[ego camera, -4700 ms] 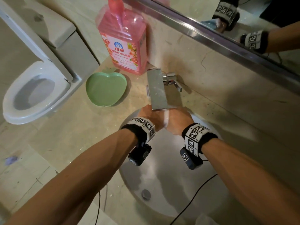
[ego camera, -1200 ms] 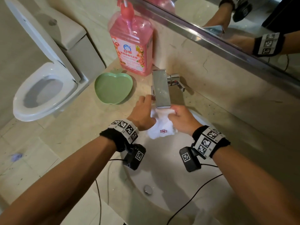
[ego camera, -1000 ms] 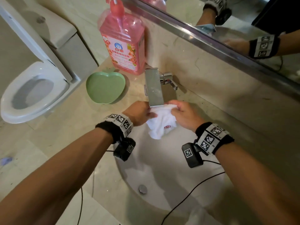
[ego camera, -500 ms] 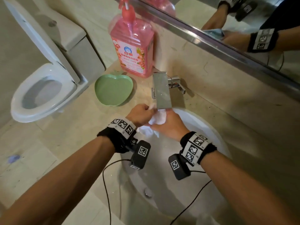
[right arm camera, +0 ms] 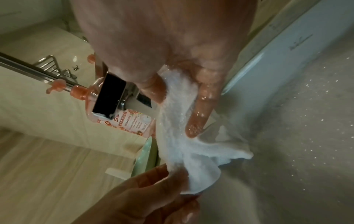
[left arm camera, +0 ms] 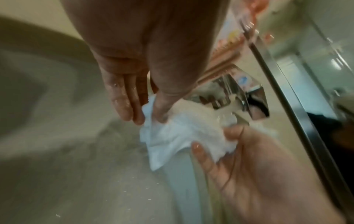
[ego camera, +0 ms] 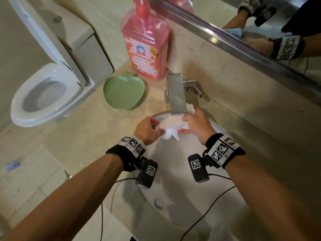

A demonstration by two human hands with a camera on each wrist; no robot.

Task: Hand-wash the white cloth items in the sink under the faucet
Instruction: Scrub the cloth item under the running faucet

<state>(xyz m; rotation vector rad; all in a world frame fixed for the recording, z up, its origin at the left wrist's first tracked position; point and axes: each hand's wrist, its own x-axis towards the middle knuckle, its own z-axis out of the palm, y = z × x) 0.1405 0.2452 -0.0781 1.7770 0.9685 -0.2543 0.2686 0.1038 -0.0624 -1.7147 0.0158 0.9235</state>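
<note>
A wet white cloth hangs crumpled just below the spout of the chrome faucet, over the back of the white sink. My left hand pinches its left end between thumb and fingers. In the left wrist view the left hand nips the cloth with the thumb on top. My right hand grips the right end near the spout. The right wrist view has the right hand with the cloth running between thumb and wet fingers.
A pink soap pump bottle stands against the wall behind the faucet. A green apple-shaped dish lies on the marble counter to its left. A toilet is at far left. A mirror runs above. The drain is in the basin.
The hands, pressed together on the bunched cloth half a second ago, have drawn apart, stretching the cloth between them under the spout.
</note>
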